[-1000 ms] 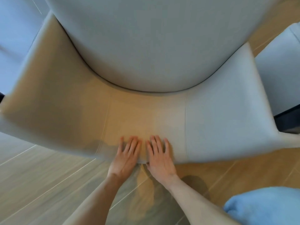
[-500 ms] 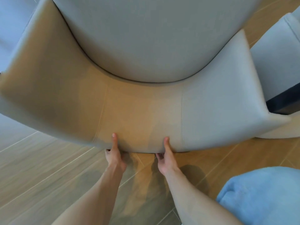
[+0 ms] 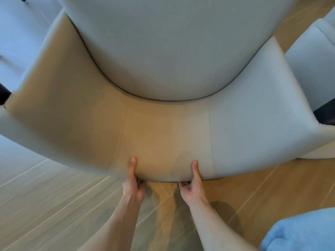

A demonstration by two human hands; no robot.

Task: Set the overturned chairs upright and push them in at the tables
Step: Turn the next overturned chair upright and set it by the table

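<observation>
A pale grey-beige upholstered chair (image 3: 163, 124) with a curved wrap-around back fills most of the head view, its rounded seat cushion (image 3: 172, 42) above the backrest. My left hand (image 3: 133, 185) grips the backrest's near edge, thumb on the inner face, fingers curled underneath. My right hand (image 3: 193, 185) holds the same edge a hand's width to the right, in the same way. The chair's legs are hidden.
Wood-look floor tiles (image 3: 54, 205) run below the chair. A second pale chair (image 3: 313, 69) stands at the right, close to the first. A dark leg or frame (image 3: 3, 93) shows at the left edge. A light blue cloth (image 3: 301, 230) lies at the bottom right.
Both hands went from lying flat on the backrest to gripping its edge with thumbs on top, and moved apart. The chair has shifted slightly in the view.
</observation>
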